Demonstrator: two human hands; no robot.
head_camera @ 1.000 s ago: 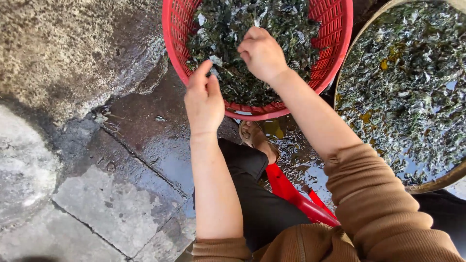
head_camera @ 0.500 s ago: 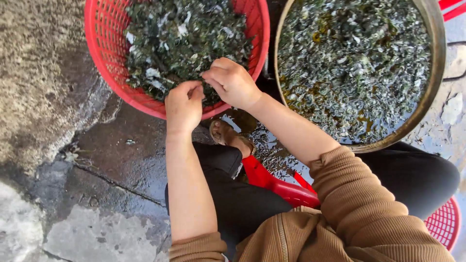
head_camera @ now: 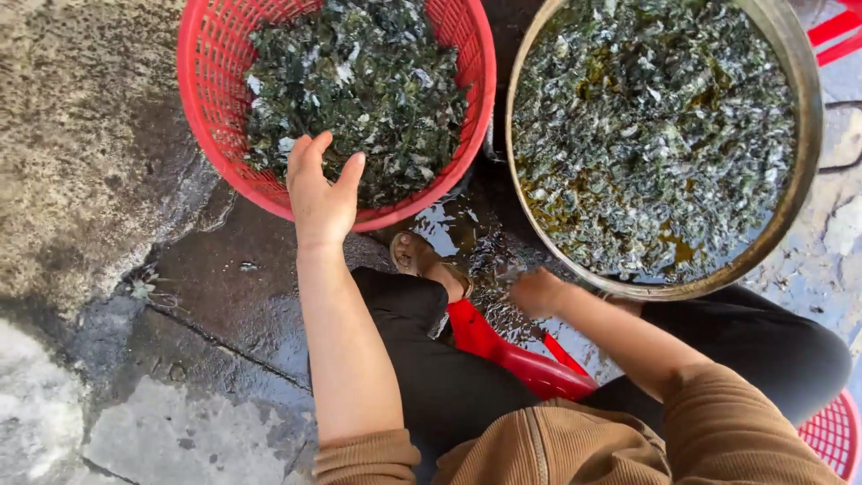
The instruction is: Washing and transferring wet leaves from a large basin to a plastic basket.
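Observation:
A red plastic basket [head_camera: 205, 135] full of dark, wet, shredded pieces [head_camera: 359, 81] stands on the ground ahead of me. My left hand [head_camera: 321, 193] hovers over its near rim, fingers apart, holding nothing that I can see. My right hand [head_camera: 539, 293] is low between my knees, below the basket and the metal basin [head_camera: 802, 171]; it is blurred and its fingers look curled, and whether it holds anything is unclear. The basin holds more of the same dark pieces [head_camera: 646, 126] in brownish liquid.
Wet, cracked stone ground [head_camera: 162, 341] lies to the left. I sit on a low red stool [head_camera: 512, 359], with my sandalled foot [head_camera: 422, 260] on the wet patch between basket and basin. Another red basket's rim [head_camera: 831, 431] shows at bottom right.
Both hands were together over the red basket, working a piece. The right hand has dropped down toward my lap, and the left hand has spread over the basket rim. The view shifted right.

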